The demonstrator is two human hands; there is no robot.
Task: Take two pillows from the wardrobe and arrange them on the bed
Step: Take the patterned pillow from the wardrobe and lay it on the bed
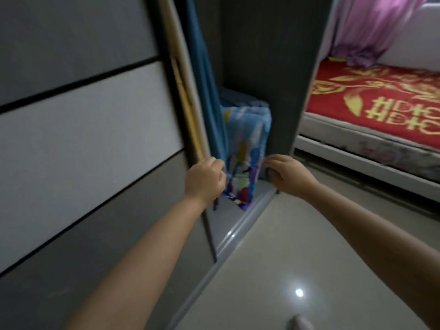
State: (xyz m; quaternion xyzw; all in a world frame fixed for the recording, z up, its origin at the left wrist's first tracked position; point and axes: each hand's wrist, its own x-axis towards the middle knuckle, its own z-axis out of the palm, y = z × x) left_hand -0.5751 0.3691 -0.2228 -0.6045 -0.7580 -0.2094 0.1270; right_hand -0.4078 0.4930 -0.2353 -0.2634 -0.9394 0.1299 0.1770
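Observation:
A blue pillow (245, 139) with a bright multicolour print stands on end in the open wardrobe (266, 67), on its bottom shelf. My left hand (206, 179) is closed on the pillow's near left edge. My right hand (285, 171) curls around its near right edge, fingertips hidden behind the fabric. A second bluish bundle (234, 96) lies behind the pillow, mostly hidden. The bed (371, 103) with a red and gold cover is at the right.
The grey sliding wardrobe door (83, 139) fills the left. Blue hanging cloth (204, 91) and a cream panel (181, 79) hang beside the pillow. A pink curtain (371, 27) drapes onto the bed. Glossy pale floor tiles (297, 258) lie below.

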